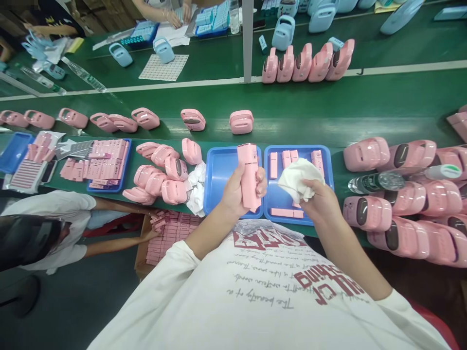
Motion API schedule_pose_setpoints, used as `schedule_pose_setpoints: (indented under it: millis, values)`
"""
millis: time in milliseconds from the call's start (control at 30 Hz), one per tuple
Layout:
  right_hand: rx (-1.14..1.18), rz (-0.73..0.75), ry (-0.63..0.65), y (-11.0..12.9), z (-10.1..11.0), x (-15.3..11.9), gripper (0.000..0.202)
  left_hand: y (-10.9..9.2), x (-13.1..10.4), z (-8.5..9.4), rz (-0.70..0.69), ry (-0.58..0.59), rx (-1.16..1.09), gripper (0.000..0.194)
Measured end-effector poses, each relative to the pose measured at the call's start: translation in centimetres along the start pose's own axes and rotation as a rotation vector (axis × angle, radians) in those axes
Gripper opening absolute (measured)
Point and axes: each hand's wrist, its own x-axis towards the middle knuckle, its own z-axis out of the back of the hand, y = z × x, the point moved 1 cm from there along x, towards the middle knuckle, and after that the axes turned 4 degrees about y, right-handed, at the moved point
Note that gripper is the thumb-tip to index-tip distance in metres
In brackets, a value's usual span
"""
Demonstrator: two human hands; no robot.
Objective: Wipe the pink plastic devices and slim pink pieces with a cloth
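My left hand (237, 192) is wrapped round a long pink case (249, 176), holding it upright over the left blue tray (218, 167). In my right hand (316, 197) a crumpled white cloth (299, 179) is pinched, above the right blue tray (327, 167). Several small pink blocks lie in that right tray, among them a pink block (273, 165) near its left side and another pink block (317, 161) behind the cloth. The case and the cloth are apart.
Pink rounded devices (174, 167) and white crumpled cloths (197, 194) lie left of the trays. Larger groups of pink devices (367, 153) and a plastic bottle (377, 183) are at the right. A person (54, 223) reaches into a carton (141, 257) of pink blocks at the left.
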Motion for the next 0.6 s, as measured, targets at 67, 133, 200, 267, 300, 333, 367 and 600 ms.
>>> schedule_pose_setpoints:
  millis: [67, 133, 200, 267, 300, 333, 367, 600]
  values:
    - [-0.064, 0.009, 0.025, -0.2, 0.2, -0.2, 0.032, 0.0, 0.2, 0.3, 0.008, -0.003, -0.023, 0.044]
    - [-0.16, 0.019, 0.066, -0.3, 0.4, -0.5, 0.031, 0.2, 0.4, 0.6, -0.007, -0.022, -0.034, 0.044]
    - [-0.303, 0.002, 0.16, -0.4, 0.4, -0.9, 0.026, 0.5, 0.7, 0.9, -0.049, -0.058, -0.023, 0.044]
    - [-0.466, -0.029, 0.34, -0.4, 0.0, -1.5, 0.026, 1.2, 1.1, 1.3, -0.1, -0.12, 0.018, 0.043]
    - [-0.542, -0.035, 0.438, -0.6, -0.3, -1.9, 0.032, 1.7, 1.3, 1.6, -0.125, -0.155, 0.046, 0.042]
    - [-0.611, -0.023, 0.518, -0.9, -0.6, -2.1, 0.038, 2.4, 1.6, 2.0, -0.142, -0.189, 0.078, 0.04]
    - [-0.677, 0.007, 0.565, -1.3, -0.9, -2.3, 0.043, 3.2, 1.8, 2.5, -0.15, -0.22, 0.116, 0.038]
    - [-0.929, 0.002, 0.34, -6.0, 1.0, 0.9, 0.041, 6.8, 3.0, 9.8, 0.068, -0.195, 0.873, 0.035]
